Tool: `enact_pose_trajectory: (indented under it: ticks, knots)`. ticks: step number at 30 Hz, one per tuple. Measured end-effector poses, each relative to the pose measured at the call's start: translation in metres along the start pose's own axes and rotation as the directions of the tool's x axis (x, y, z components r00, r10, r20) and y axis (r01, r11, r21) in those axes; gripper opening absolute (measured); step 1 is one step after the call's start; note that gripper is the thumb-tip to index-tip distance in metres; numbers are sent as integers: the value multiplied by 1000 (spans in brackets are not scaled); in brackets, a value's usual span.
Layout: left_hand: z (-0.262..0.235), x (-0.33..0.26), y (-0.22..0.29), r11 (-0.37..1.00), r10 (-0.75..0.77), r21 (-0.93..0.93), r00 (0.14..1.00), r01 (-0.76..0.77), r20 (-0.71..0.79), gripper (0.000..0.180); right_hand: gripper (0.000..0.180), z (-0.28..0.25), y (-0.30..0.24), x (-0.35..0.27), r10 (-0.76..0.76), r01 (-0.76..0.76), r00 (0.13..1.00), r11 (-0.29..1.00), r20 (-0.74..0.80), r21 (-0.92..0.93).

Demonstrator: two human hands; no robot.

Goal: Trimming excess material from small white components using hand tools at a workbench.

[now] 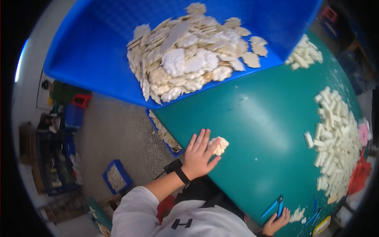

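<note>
My left hand (199, 155), with a black wristband, lies on the near edge of the round green table (256, 118). A cream, jagged plastic piece (220, 145) sits between its thumb and forefinger. At the table's lower rim my right hand (276, 223) grips blue-handled cutters (274, 207), and a small clump of white bits (297, 214) lies just beside it. Above the table a large blue bin (90, 51) is tilted, with a heap of flat cream plastic pieces (193, 51) piled against its lower wall.
Heaps of white stick-like parts (335, 146) lie along the table's right side, with another heap (304, 53) by the bin. Blue crates of parts (115, 177) stand on the grey floor to the left, one (166, 137) under the table's edge. Red and pink items (360, 173) sit at the right rim.
</note>
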State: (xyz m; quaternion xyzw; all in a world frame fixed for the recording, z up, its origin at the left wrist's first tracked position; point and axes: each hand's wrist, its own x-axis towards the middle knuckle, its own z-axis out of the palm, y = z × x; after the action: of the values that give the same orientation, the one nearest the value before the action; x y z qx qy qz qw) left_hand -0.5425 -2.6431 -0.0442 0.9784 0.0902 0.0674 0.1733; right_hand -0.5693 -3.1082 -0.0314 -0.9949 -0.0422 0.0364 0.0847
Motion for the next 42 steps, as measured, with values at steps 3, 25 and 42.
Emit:
enact_pose_trajectory:
  ticks: [3,25,42]
  knots:
    - [9,-3,-4,1000,-10,21,999,11,-48,62,52,-4,7,0,-55,60,997,994,54,-89]
    - [40,-25,27,981,-186,-50,858,185,-479,61,49,13,20,-5,-141,138,990,986,-31,-90]
    - [52,-16,20,964,-225,42,892,262,-391,55,55,26,32,1,-140,293,921,863,-363,412]
